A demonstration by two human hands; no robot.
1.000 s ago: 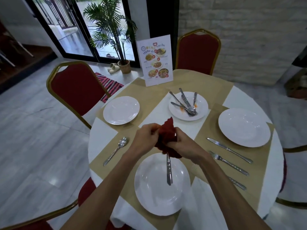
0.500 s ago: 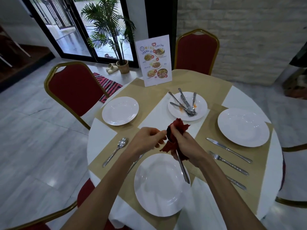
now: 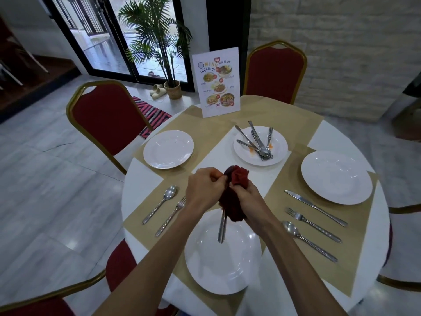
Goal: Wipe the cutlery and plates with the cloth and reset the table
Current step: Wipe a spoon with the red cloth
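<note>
one utensil (image 3: 222, 226) is mid-wipe, left hand (image 3: 206, 190) and right hand (image 3: 249, 197) fingers gripping the cloth (image 3: 235, 179) round it; dirty pieces (image 3: 259, 144) wait toward the worktop's (image 3: 141, 179) far edge.

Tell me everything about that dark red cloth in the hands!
The dark red cloth looks soft and fuzzy, scrunched into a lump. It is held in the air between the left hand, pinching its edge, and the right hand, gripping its lower part. It wraps the top of a silver cutlery piece whose handle hangs over the near white round plate.
</note>
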